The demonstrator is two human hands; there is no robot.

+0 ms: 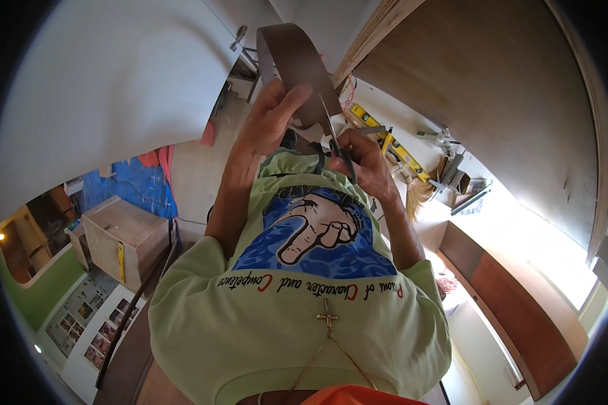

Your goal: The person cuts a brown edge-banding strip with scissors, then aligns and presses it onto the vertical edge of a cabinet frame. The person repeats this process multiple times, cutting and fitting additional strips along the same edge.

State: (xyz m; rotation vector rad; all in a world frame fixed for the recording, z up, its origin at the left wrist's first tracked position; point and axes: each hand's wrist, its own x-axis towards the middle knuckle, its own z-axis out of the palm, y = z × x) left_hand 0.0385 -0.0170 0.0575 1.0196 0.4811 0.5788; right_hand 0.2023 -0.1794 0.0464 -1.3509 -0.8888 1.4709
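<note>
A wide brown strip, like edge banding [297, 57], curves up and over in a loop in front of me. My left hand [271, 120] is closed on it, the thumb pressed flat against its face. In my right hand [366, 160] are scissors [332, 129] with dark handles, the fingers wrapped round them. Their blades point up and away from me and lie at the strip's lower right end, close to my left thumb. Whether the blades have cut into the strip I cannot tell.
A large white panel [115, 88] fills the far left, a brown wooden board [486, 88] the far right. Beyond my right hand lie a yellow spirit level [409, 159], a broom [420, 194] and loose tools. A wooden box [132, 233] stands at left by a blue sheet [130, 182].
</note>
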